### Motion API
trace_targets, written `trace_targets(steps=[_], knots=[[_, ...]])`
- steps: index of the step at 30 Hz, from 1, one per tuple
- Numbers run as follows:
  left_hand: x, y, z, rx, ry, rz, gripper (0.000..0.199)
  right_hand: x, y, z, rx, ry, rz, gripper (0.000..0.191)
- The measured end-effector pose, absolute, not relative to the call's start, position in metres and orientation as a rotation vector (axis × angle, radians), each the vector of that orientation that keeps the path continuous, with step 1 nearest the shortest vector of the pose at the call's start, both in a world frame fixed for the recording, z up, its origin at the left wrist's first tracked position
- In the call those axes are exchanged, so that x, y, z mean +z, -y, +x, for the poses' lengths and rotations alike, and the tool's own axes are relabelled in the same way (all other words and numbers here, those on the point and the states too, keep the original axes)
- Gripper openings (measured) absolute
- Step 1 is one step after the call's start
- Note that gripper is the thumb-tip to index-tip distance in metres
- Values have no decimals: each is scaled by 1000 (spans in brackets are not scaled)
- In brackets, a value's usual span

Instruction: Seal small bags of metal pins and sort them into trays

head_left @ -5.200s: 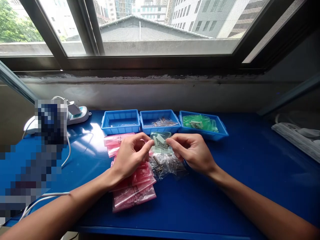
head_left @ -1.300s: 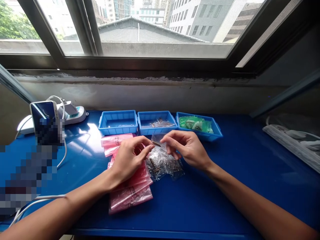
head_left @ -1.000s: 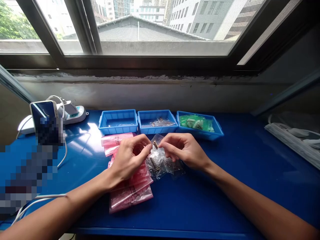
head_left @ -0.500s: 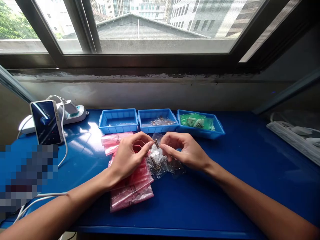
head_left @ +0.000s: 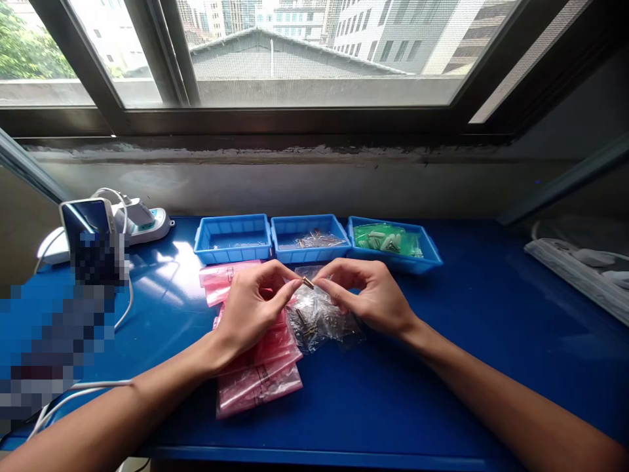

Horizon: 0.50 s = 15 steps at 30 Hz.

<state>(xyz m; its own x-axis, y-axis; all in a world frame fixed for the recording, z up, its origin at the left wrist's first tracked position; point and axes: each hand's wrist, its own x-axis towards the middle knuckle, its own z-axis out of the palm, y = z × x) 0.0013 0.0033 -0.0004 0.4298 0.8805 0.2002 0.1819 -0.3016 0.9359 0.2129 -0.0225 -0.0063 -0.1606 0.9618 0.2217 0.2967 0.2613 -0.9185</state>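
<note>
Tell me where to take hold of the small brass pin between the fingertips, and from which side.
Take the small brass pin by its exposed right end, coming in from the right with the right hand. Its left end looks pinched in the left hand, so that end is taken. The pin is short and thin, so a fingertip pinch across its barrel should suit it best.

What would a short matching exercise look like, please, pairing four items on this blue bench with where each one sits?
1 Pink plastic bags
2 Green plastic bags
3 Small brass-coloured pin
4 Clear bag of pins

A Between the left hand and right hand
B In the rightmost blue tray
C On the blue bench, beneath the left hand
D In front of the middle blue tray

1-C, 2-B, 3-A, 4-D
</note>
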Motion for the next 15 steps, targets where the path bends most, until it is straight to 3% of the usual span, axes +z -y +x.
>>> trace_targets(steps=[9,15], knots=[[-1,-3,1,985,-911,1758,9,-11,24,212,851,1570,-1086,16],[-2,-1,1,1063,-865,1704,18,-12,26,212,598,1666,-1072,29]])
